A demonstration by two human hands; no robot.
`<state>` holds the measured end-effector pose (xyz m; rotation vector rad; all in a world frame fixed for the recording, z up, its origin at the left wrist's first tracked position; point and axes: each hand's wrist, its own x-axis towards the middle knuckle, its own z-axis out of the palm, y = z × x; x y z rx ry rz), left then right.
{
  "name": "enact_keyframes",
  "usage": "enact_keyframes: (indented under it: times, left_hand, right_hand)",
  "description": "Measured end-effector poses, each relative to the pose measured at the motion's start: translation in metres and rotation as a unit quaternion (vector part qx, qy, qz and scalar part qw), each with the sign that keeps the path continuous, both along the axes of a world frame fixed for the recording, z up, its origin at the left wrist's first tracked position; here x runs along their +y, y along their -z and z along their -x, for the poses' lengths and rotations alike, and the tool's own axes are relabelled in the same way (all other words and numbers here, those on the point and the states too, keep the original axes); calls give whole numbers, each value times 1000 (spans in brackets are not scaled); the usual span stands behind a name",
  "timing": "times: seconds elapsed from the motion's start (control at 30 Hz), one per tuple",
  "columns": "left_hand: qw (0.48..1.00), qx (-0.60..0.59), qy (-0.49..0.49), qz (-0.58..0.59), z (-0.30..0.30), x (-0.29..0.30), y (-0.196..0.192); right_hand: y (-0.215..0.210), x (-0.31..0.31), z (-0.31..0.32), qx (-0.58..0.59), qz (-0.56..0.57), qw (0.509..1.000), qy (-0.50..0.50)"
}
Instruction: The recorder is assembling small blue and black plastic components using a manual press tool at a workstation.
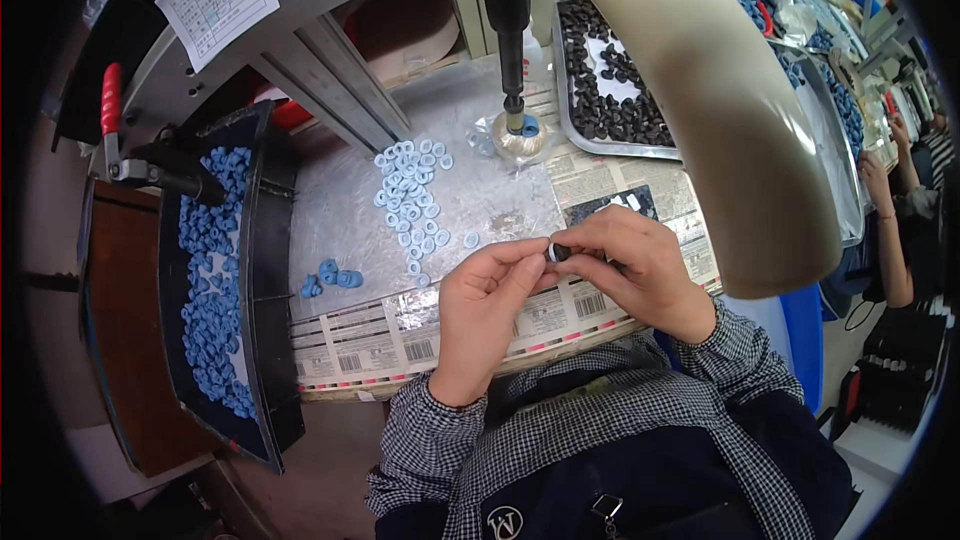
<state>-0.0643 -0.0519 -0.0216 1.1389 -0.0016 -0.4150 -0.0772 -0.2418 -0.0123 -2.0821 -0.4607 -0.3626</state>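
One beige tube [725, 110]; left fingers [522, 278], right fingers [590, 234] clamped on one black part [561, 254].

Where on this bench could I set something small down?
One bare patch of plastic sheet lies between the black bin and the pale blue rings; another between those rings and the gold-coloured base. It is crowded among the rings, in the tray of black parts, and where the left hand and right hand meet around a small part.
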Motion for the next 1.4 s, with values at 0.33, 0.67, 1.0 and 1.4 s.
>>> enact_keyframes:
  times: [0.33, 0.67, 1.0, 1.4]
  left_hand:
    - [998, 7, -7, 65, 4, 1, 5]
    - [950, -169, -75, -251, 3, 56, 1]
    - [820, -273, -97, -494, -24, 139, -6]
    - [960, 37, 27, 276, -1, 41, 12]
  right_hand:
    - [5, -3, 5, 104, -69, 992, -26]
    - [-16, -13, 0, 46, 31, 998, -40]
    - [-15, -60, -3, 39, 56, 992, 111]
    - [-14, -70, 2, 55, 49, 993, 92]
